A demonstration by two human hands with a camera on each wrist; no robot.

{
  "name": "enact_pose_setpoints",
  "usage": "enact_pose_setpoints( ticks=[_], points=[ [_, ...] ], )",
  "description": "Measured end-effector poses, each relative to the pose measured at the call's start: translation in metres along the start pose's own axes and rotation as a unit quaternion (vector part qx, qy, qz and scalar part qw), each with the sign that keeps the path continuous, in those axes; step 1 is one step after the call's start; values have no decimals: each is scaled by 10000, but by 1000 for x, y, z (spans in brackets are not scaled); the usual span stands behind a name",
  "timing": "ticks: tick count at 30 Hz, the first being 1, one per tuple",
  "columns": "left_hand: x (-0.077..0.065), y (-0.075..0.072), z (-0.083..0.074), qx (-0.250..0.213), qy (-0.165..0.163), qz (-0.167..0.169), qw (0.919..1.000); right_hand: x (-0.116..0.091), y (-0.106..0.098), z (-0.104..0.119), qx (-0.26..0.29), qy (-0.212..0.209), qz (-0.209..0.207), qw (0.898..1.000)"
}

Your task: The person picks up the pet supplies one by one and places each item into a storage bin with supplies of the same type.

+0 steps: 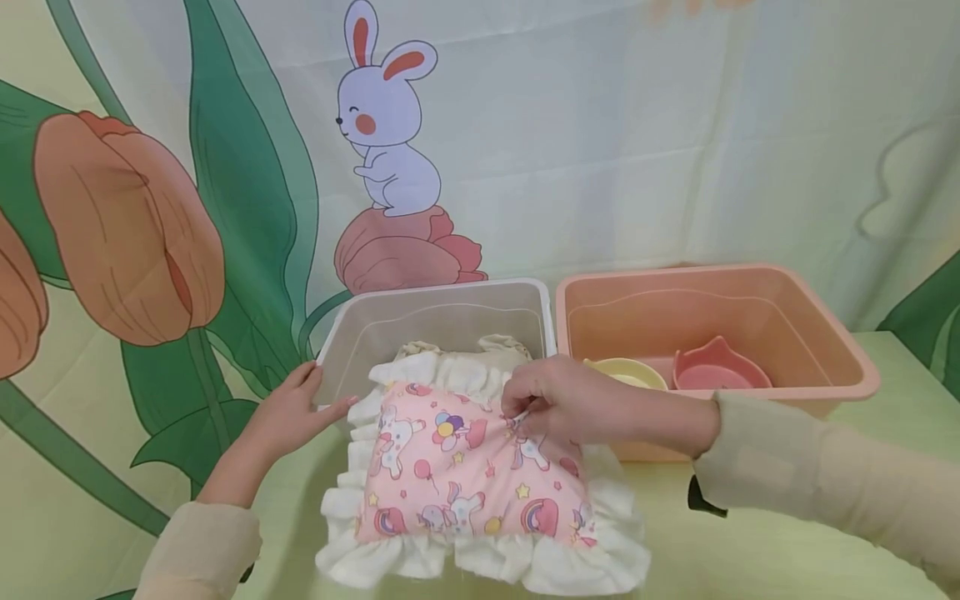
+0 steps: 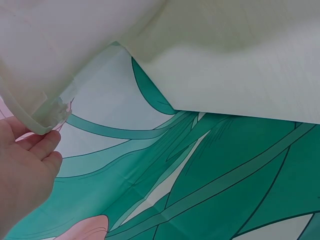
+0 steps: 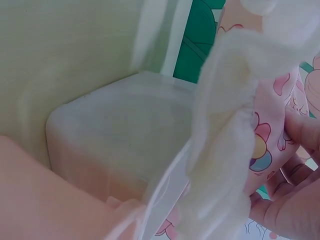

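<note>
A pink unicorn-print cushion point(image 1: 457, 467) with a white ruffled edge hangs in front of a light grey bin point(image 1: 442, 292). My right hand point(image 1: 573, 400) pinches the cushion's fabric near its upper right part; in the right wrist view, thumb and fingers point(image 3: 295, 175) grip the printed cloth. At the bin's left front corner, my left hand point(image 1: 288, 412) holds the rim, with its fingers point(image 2: 42, 145) curled at the edge in the left wrist view. Behind the cushion, a beige ruffled item point(image 1: 498, 346) lies inside the bin, mostly hidden.
Right beside the grey bin stands a peach-coloured bin point(image 1: 821, 333). It contains a yellow dish point(image 1: 633, 372) and a pink dish with pointed ears point(image 1: 723, 367). Both bins stand on a pale green table point(image 1: 720, 525), against a printed curtain point(image 1: 600, 125) with a rabbit and tulips.
</note>
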State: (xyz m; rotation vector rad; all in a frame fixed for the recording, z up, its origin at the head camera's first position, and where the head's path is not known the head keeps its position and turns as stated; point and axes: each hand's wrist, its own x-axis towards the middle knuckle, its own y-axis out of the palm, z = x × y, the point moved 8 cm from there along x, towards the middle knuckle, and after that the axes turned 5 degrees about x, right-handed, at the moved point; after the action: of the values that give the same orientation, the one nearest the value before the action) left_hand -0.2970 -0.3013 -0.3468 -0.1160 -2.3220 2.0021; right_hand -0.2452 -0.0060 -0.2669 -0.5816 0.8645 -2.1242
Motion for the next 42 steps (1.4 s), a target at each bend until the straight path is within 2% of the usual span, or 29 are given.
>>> enact_pose_setpoints(
  ticks=[7, 13, 22, 36, 42],
  points=[
    [0, -1, -1, 80, 106, -108, 9999, 3, -4, 1, 67, -124, 52, 9999],
    [1, 0, 1, 37, 55, -157, 9999, 8, -9, 1, 69, -337, -8, 9994],
    [3, 1, 1, 82, 34, -118, 9999, 19, -17, -3, 201, -513, -19, 9985],
    [4, 1, -2, 91, -30, -6, 10000, 30, -26, -7, 80, -556, 30, 9984],
    [4, 0, -4, 154, 5, -50, 9999, 36, -31, -7, 67, -723, -36, 9974]
  ],
)
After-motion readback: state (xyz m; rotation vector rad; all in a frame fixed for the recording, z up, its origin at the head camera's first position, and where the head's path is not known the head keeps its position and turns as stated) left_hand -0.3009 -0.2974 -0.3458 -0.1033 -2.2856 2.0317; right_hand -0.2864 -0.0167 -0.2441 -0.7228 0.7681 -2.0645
